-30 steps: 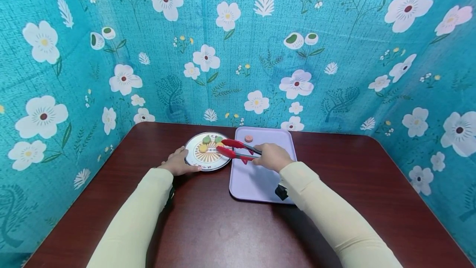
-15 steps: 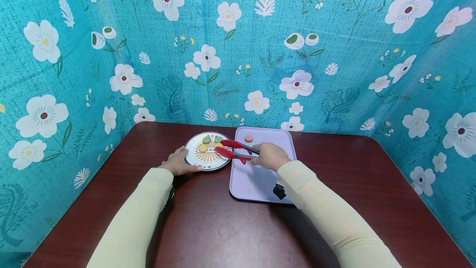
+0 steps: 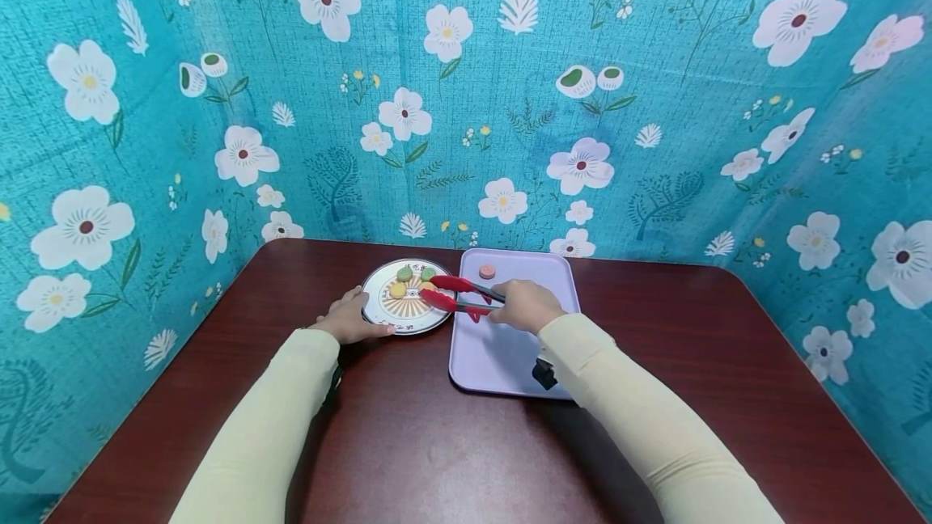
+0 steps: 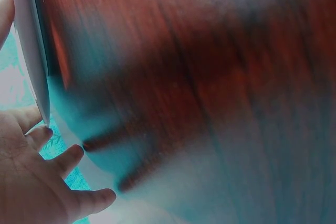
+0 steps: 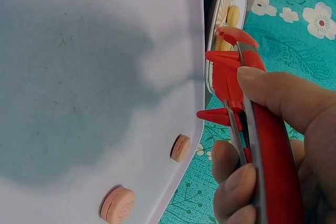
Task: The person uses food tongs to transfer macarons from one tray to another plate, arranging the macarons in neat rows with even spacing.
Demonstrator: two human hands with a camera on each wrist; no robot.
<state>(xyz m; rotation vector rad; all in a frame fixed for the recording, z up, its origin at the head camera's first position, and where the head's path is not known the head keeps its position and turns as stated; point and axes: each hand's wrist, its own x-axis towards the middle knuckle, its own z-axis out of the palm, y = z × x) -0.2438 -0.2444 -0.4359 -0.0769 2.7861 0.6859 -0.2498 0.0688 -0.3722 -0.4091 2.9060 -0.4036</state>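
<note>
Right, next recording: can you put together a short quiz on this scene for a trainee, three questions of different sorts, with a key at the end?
1. How many round pink pieces does the right wrist view show on the lilac tray?

2. Which thing is the left hand at the rim of?
A. a bowl
B. a plate
C. a cup

3. True or false: the right hand grips red tongs.

Key
1. Two.
2. B; the hand is at the plate's left side in the head view.
3. True; the fingers and thumb are wrapped around the handles.
</note>
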